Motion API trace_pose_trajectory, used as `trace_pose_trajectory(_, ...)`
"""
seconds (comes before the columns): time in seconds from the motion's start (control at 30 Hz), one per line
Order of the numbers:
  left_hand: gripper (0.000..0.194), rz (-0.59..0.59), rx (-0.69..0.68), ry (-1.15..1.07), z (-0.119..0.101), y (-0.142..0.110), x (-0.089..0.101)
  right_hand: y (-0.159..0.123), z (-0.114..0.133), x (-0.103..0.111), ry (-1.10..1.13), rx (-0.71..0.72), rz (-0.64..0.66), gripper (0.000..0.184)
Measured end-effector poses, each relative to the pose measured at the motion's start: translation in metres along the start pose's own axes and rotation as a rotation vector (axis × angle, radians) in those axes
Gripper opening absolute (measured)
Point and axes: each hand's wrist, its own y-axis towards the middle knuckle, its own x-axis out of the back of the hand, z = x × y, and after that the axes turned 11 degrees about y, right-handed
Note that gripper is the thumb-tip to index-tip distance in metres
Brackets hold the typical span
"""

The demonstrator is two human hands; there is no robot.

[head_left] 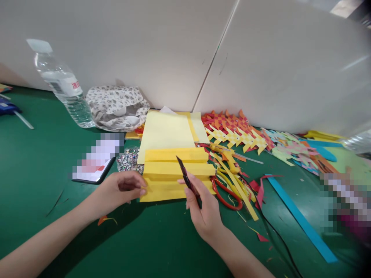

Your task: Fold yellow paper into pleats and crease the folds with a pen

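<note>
A sheet of yellow paper with several sideways folds lies in front of me, its near edge slightly raised. My left hand pinches the sheet's lower left edge between thumb and fingers. Closed around a slim dark utility knife, my right hand is over the right part of the sheet. The knife's narrow tip points up and to the left, across the folds. Behind the folded sheet rest pale yellow sheets.
At left stand a water bottle, a patterned cloth bag, a phone and a bag of beads. Red-handled scissors, a yellow glue gun with a black cord, paper scraps, a blue strip and woven paper fish lie right.
</note>
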Motion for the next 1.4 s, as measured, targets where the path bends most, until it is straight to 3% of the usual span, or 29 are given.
trace_pose_trajectory(0.1, 0.016, -0.059, 0.018, -0.032, 0.0, 0.0, 0.003, -0.001, -0.001, 0.002, 0.004, 0.122, 0.024, 0.057)
trace_pose_trajectory(0.27, 0.013, -0.19, -0.013, -0.099, -0.003, 0.0, 0.001, 0.001, 0.01, 0.012, 0.004, 0.204, 0.067, 0.055)
trace_pose_trajectory(0.37, 0.014, -0.121, -0.08, 0.035, -0.01, -0.003, -0.009, 0.004, 0.015, 0.014, -0.031, 0.295, 0.097, 0.058)
trace_pose_trajectory(0.53, 0.015, -0.015, -0.223, 0.406, -0.012, -0.007, -0.018, 0.004, 0.016, 0.009, -0.11, 0.319, -0.038, 0.055)
trace_pose_trajectory(0.8, 0.009, -0.018, -0.185, 0.559, -0.004, -0.007, -0.02, 0.0, 0.013, 0.007, 0.069, -0.072, -0.277, 0.001)
trace_pose_trajectory(0.9, 0.017, -0.032, -0.165, 0.531, -0.005, -0.007, -0.021, 0.004, 0.012, 0.0, 0.308, -0.276, -0.312, 0.014)
trace_pose_trajectory(1.0, 0.026, -0.024, -0.105, 0.457, -0.005, -0.007, -0.022, 0.008, 0.013, -0.008, 0.476, -0.463, -0.228, 0.022)
trace_pose_trajectory(1.23, 0.024, 0.068, -0.044, 0.334, -0.005, -0.006, -0.02, 0.016, 0.008, -0.016, 0.458, -0.622, -0.158, 0.033)
trace_pose_trajectory(1.4, 0.022, 0.11, -0.046, 0.316, -0.005, -0.005, -0.015, 0.017, 0.003, -0.013, 0.487, -0.713, -0.244, 0.035)
